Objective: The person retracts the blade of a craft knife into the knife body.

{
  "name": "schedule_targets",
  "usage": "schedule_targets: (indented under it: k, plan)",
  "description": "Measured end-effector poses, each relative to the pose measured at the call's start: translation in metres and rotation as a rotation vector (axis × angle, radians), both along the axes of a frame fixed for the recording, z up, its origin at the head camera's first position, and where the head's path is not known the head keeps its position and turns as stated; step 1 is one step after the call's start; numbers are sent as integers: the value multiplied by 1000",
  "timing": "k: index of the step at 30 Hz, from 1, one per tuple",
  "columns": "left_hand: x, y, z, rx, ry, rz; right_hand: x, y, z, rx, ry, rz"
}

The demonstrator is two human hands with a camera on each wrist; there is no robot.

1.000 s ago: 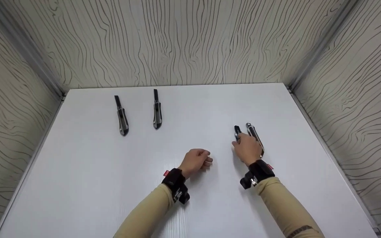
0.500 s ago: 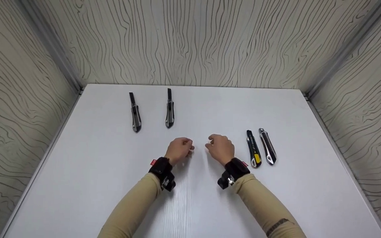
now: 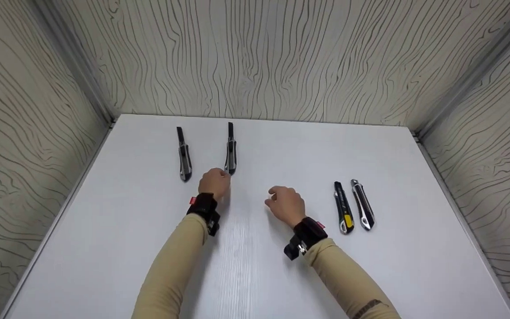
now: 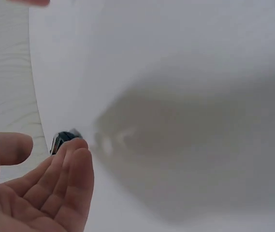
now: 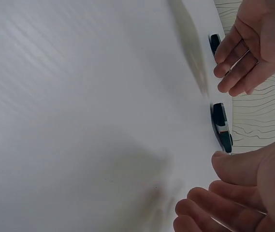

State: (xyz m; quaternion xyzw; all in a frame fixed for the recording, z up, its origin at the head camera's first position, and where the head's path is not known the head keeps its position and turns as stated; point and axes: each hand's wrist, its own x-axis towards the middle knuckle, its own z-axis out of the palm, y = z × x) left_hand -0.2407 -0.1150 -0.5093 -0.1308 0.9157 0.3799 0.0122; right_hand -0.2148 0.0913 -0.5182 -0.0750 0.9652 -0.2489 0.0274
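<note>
Two grey-and-black utility knives lie at the back left of the white table: one (image 3: 185,157) farther left, the other (image 3: 231,150) nearer the middle. My left hand (image 3: 215,182) is beside the near end of the middle one; whether it touches is unclear. In the left wrist view its thumb and fingers are apart, and a knife end (image 4: 62,139) shows past the fingertips. My right hand (image 3: 287,206) hovers over the table's middle, fingers loosely bent, holding nothing. To its right lie a dark utility knife with a yellow slider (image 3: 344,210) and a silver-and-black one (image 3: 363,206).
The white table (image 3: 255,274) is bounded by wood-grain patterned panels (image 3: 255,57) at the back and both sides. A black camera strap (image 3: 204,206) circles the left wrist, and another strap (image 3: 310,232) the right.
My right hand has left the yellow-slider knife, which stays on the table, and moved left. My left hand has moved left and forward to the middle grey knife. The head view has shifted.
</note>
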Motion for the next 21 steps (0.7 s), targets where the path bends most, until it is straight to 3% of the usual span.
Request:
schedule_targets:
  k: [7,12,21]
  plan:
    - [-27,0,-4,-99,-60,51,-3,2,1,-24,17,6]
    - [-36,5,-11,-105,-90,72,-4,2,1,-45,10,6]
    - [-53,15,-22,-130,-60,103,-10,5,1,-67,11,1]
